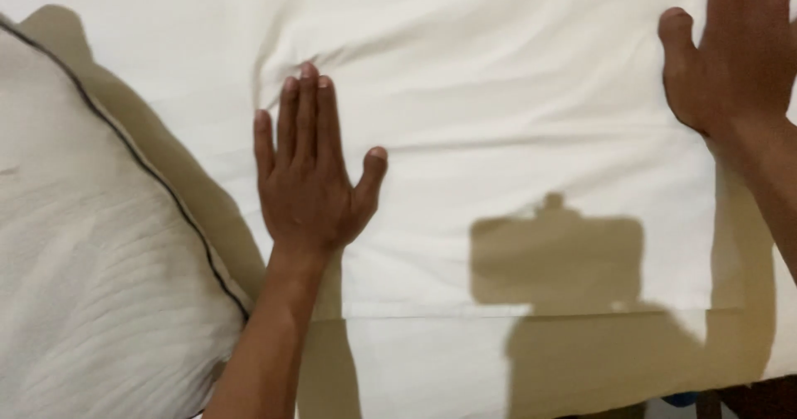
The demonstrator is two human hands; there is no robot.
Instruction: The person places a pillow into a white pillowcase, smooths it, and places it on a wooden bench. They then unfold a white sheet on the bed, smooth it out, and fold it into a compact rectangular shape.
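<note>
My left hand [309,170] lies flat, palm down, on a white folded sheet [515,120], fingers straight and close together. At the upper right, my right hand [735,45] also presses flat on the same sheet, thumb spread; its fingertips run out of the frame. Neither hand holds anything. The sheet's folded edge [531,309] runs across below both hands.
A white pillow with dark piping [91,245] lies at the left, beside my left forearm. White bedding [432,361] continues below the fold. A shadow of my head and camera falls on the sheet at the lower middle. The bed's edge shows at the bottom right.
</note>
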